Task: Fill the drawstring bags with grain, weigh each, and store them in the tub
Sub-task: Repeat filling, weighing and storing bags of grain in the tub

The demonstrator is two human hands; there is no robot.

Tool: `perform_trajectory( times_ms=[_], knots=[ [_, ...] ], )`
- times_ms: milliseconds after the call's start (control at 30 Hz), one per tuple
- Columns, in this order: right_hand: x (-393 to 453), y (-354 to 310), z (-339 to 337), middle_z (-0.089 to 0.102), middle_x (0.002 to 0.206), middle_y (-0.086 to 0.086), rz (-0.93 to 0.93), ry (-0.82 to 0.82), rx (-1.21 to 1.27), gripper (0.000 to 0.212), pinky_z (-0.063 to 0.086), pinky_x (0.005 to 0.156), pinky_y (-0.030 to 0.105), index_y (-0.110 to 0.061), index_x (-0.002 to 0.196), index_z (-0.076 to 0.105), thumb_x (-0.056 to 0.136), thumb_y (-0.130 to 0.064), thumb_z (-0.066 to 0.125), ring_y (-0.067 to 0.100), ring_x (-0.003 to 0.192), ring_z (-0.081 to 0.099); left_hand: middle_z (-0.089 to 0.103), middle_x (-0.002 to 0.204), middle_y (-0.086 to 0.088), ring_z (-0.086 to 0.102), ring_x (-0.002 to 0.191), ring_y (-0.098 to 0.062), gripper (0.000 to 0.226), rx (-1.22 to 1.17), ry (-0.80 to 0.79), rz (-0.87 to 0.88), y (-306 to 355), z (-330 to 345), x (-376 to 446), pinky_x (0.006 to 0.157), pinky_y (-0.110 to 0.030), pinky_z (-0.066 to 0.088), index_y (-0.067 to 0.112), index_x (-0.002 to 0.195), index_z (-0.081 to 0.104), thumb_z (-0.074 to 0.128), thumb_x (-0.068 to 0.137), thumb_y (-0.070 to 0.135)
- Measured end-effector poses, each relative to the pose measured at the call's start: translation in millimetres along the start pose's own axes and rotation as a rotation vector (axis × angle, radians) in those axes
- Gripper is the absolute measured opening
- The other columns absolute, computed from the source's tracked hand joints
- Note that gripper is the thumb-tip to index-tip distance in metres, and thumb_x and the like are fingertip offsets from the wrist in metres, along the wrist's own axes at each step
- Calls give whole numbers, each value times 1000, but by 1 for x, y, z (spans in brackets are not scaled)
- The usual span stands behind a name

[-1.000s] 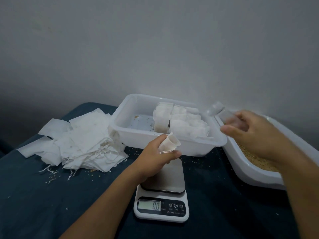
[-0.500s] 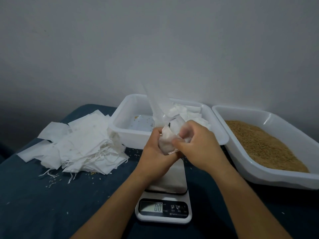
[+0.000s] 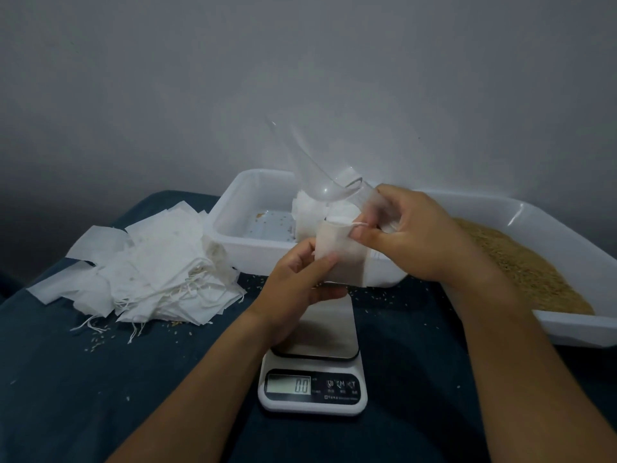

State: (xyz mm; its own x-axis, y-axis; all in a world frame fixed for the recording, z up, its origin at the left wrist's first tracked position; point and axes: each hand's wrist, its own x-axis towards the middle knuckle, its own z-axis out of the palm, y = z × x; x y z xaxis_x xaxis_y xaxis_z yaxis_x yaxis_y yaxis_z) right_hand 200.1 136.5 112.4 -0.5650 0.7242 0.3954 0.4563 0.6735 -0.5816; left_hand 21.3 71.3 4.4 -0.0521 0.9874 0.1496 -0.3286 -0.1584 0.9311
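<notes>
Arms come up from the bottom of the frame, one from each lower corner, and meet in the middle. Low in the middle sits a white kitchen scale (image 3: 312,389) with a shiny metal plate; its little screen shows "0.0", and the small signs beside the screen are too blurry to read. Just above the scale, the left hand (image 3: 297,282) curls its thumb and fingers around the lower part of a small white drawstring bag (image 3: 340,255). That bag stands upright in the air over the scale plate, long way up and down, with its mouth pointing up. The right hand (image 3: 414,235) pinches the string at the top edge of the bag with its thumb and first finger, and the other fingers of this hand wrap around the handle of a clear plastic scoop (image 3: 320,182). That scoop leans up and to the left, with its wide end high against the wall. On the left of the frame lies a heap of flat empty bags (image 3: 150,272) on the dark blue cloth (image 3: 83,379), with loose grains scattered about. Behind the hands, in the middle, is a white tub (image 3: 240,235) with filled bags (image 3: 307,215) stacked inside. At the right is a white tray (image 3: 567,235) of brown grain (image 3: 521,269).
</notes>
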Motion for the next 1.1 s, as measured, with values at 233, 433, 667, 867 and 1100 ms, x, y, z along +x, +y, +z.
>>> perform_trajectory(
  times_ms=[233,433,667,867,1100],
  knots=[
    [-8,10,15,74,90,-27,65,26,173,31,52,80,20,-43,73,57,90,-36,80,-8,87,69,79,105,-8,75,100,-21,23,52,129,48,0,3,2,80,-33,62,19,105,81,72,91,35],
    [-14,25,34,70,83,-8,93,142,140,24,57,77,38,-22,87,62,88,-33,83,14,81,68,77,110,-6,75,105,-23,19,86,100,53,-3,0,3,83,-34,62,16,116,74,71,99,24],
    [-15,30,37,59,73,-21,15,180,164,33,44,65,17,-34,78,48,93,-35,78,3,68,55,76,113,-15,72,108,-34,39,214,32,73,-5,-3,3,94,-44,61,7,128,67,77,91,2],
    [-25,41,49,57,72,-18,17,221,147,38,43,62,13,-31,76,46,91,-30,81,4,67,53,76,120,-9,72,113,-29,48,220,-26,62,-6,-8,4,98,-46,59,17,132,66,82,88,27],
    [-40,49,63,61,72,-15,123,130,233,37,49,64,22,-39,74,49,89,-32,82,5,66,55,79,100,-3,74,97,-20,16,372,50,32,2,-29,9,84,-42,61,30,98,76,80,84,26]
  ],
)
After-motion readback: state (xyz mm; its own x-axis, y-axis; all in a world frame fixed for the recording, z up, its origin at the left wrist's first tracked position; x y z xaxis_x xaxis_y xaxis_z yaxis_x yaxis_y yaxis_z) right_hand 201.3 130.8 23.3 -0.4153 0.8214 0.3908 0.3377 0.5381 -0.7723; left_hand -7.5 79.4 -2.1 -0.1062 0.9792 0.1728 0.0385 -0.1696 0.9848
